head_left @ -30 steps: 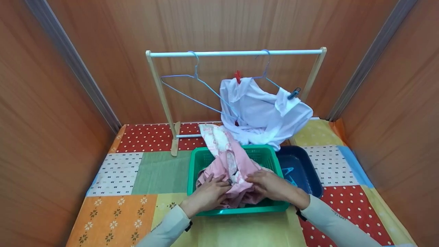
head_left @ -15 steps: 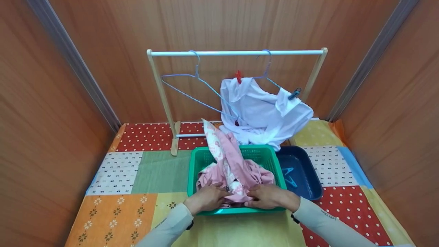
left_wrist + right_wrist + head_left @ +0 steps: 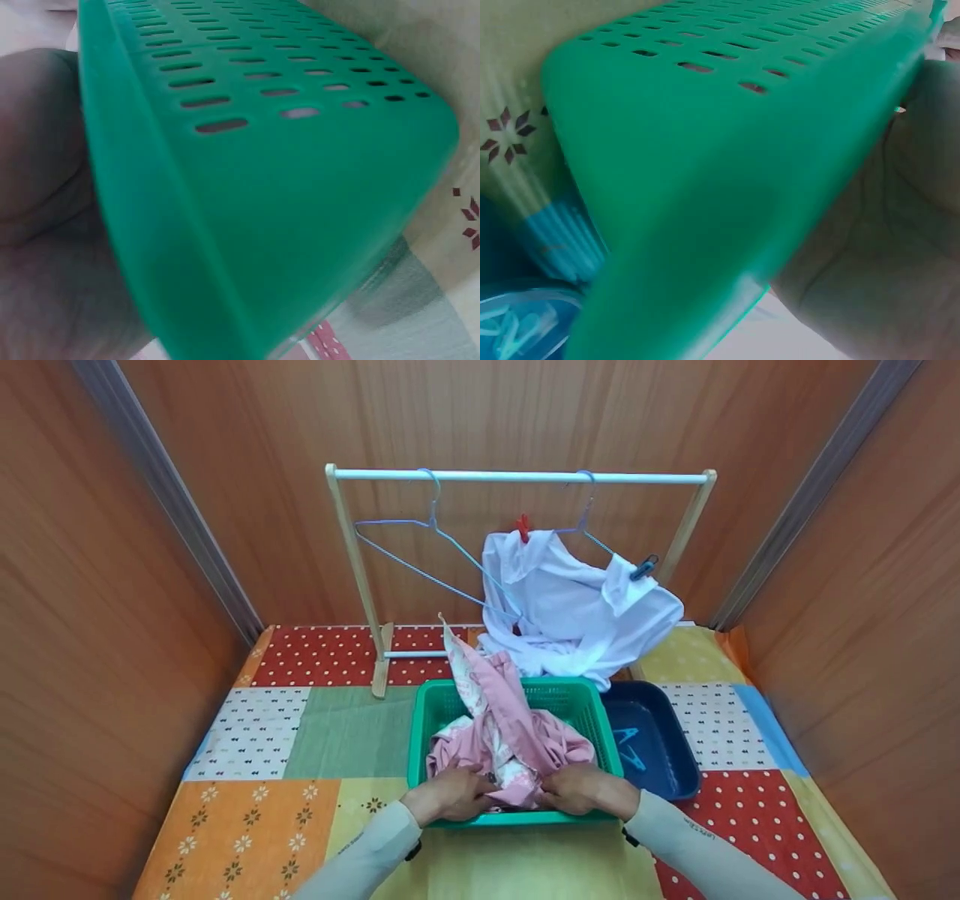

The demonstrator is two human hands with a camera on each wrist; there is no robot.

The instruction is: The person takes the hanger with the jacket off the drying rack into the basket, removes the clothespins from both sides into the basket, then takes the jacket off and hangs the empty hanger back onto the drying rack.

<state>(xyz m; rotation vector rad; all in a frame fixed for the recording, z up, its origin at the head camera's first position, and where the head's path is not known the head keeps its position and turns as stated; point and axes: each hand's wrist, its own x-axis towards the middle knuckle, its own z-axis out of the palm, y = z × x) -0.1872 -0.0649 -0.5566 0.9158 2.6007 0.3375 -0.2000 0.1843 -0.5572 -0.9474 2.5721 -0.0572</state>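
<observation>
A pink garment (image 3: 517,727) with white, pink-printed parts lies bunched in a green plastic basket (image 3: 581,690). One end of it rises over the basket's far rim. My left hand (image 3: 454,793) grips the cloth near the front left of the basket. At the front right, my right hand (image 3: 579,789) holds the same garment, its fingers curled into the folds. Fingertips of both hands are partly hidden by cloth. Each wrist view shows the basket's outer wall (image 3: 300,187) close up, with only part of the hand behind the rim.
Behind the basket stands a rack (image 3: 525,476) with a bare blue hanger (image 3: 433,521) and a white garment (image 3: 577,600) held by a red clip (image 3: 523,526) and a dark clip (image 3: 645,567). A navy tray (image 3: 664,742) with blue clips (image 3: 628,748) is at the right.
Both hands have moved down and closer to the basket's front rim, drawing the pink garment towards me. Its raised end has narrowed and folded upward.
</observation>
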